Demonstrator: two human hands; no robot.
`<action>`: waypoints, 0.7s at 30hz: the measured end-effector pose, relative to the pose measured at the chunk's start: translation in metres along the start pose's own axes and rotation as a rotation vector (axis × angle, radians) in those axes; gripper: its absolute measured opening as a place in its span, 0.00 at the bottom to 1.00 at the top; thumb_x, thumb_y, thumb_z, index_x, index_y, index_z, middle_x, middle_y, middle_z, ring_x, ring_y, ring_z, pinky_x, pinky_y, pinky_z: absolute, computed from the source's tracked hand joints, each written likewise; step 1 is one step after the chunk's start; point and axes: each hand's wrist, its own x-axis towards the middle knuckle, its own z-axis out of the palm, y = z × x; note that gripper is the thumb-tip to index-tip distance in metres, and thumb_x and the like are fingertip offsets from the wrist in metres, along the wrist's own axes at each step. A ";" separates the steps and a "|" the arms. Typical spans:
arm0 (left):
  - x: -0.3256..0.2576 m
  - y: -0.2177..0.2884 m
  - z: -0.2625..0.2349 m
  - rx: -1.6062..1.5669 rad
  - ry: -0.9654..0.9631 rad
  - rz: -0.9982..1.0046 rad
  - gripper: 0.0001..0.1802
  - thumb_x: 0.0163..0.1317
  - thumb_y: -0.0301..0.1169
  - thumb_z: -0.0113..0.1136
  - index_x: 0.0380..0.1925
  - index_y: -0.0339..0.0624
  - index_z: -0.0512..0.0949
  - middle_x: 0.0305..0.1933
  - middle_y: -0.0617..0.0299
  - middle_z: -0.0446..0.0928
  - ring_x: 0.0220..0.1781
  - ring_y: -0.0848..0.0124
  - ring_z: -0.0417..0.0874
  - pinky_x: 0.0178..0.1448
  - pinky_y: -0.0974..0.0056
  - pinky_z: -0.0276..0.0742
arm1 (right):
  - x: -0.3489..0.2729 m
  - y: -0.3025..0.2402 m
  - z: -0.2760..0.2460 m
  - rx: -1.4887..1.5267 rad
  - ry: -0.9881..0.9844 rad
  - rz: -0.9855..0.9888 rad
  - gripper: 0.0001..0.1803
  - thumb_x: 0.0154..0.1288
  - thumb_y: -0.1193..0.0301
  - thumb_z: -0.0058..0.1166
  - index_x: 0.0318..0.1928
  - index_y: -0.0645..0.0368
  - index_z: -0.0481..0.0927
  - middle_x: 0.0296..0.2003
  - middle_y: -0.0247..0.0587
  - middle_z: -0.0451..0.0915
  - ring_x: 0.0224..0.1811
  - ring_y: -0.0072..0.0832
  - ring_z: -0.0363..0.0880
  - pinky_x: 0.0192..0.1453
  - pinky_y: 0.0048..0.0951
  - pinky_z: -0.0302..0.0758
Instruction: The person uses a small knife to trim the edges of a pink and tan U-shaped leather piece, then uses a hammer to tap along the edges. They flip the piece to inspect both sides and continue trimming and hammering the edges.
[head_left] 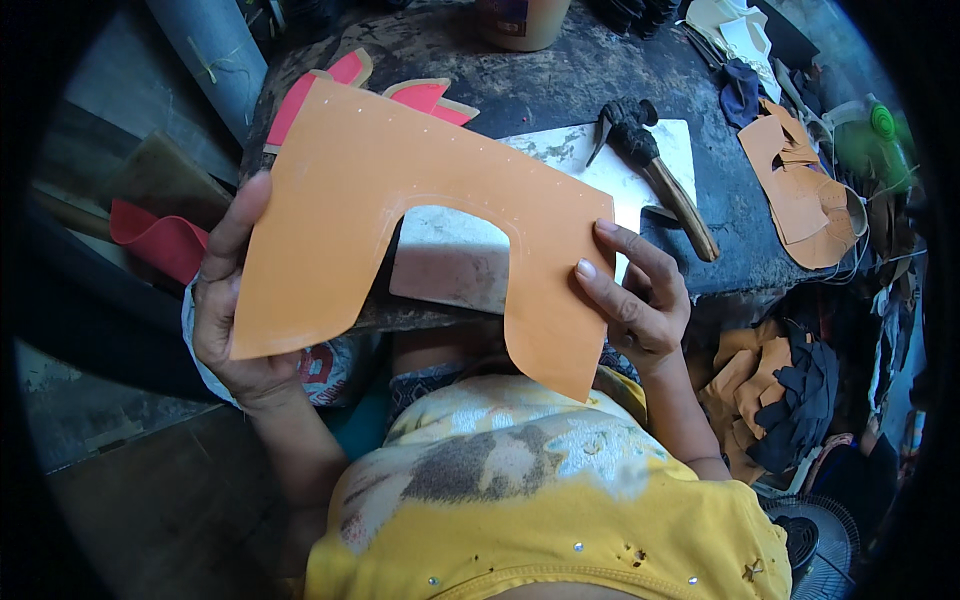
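orange leather piece (400,190) is pinched at both edges by left hand (235,310) and right hand (635,300); fingers should grip lightly, keeping it flat.

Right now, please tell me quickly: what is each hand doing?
Left hand: closed on the left edge of the orange leather piece.
Right hand: closed on the same piece's right edge.

A small leather or shoemaking workshop: dark, worn workbench (560,80) with a wooden-handled hammer (660,170) on a white slab (570,150), cut orange leather pieces (800,190) at far right, pink and tan cutouts (330,85) far left, heaped scraps (780,390) on the floor.
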 end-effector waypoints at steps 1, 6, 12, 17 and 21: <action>0.000 0.002 -0.003 0.106 -0.046 0.026 0.33 0.68 0.29 0.51 0.73 0.28 0.62 0.72 0.40 0.69 0.73 0.54 0.74 0.76 0.52 0.69 | 0.000 0.000 0.000 0.000 -0.003 0.003 0.22 0.55 0.77 0.70 0.52 0.45 0.91 0.53 0.50 0.84 0.28 0.18 0.82 0.24 0.14 0.72; -0.007 0.001 0.002 0.485 0.073 0.070 0.28 0.66 0.24 0.57 0.68 0.30 0.71 0.69 0.43 0.75 0.68 0.58 0.79 0.75 0.56 0.72 | 0.003 0.000 0.000 0.025 -0.007 0.022 0.22 0.54 0.77 0.71 0.52 0.46 0.91 0.55 0.51 0.83 0.31 0.19 0.83 0.25 0.15 0.72; -0.006 0.002 0.005 0.738 0.118 0.152 0.19 0.65 0.31 0.67 0.56 0.42 0.82 0.73 0.40 0.68 0.74 0.47 0.71 0.78 0.45 0.65 | 0.007 -0.007 -0.006 0.213 0.000 0.192 0.21 0.55 0.76 0.71 0.51 0.52 0.90 0.54 0.50 0.83 0.45 0.35 0.88 0.42 0.23 0.83; -0.015 0.023 0.017 0.814 0.146 0.102 0.15 0.65 0.21 0.63 0.51 0.32 0.76 0.54 0.46 0.79 0.55 0.65 0.82 0.62 0.62 0.77 | 0.022 -0.020 -0.027 0.391 -0.286 0.443 0.24 0.58 0.78 0.67 0.57 0.59 0.85 0.41 0.44 0.87 0.36 0.36 0.88 0.41 0.25 0.81; -0.022 0.026 0.032 0.785 0.304 -0.195 0.26 0.66 0.17 0.59 0.64 0.30 0.68 0.51 0.53 0.80 0.48 0.75 0.82 0.57 0.70 0.76 | 0.029 -0.037 -0.029 0.775 -0.268 1.041 0.28 0.68 0.83 0.61 0.67 0.68 0.70 0.44 0.37 0.86 0.45 0.18 0.83 0.46 0.20 0.78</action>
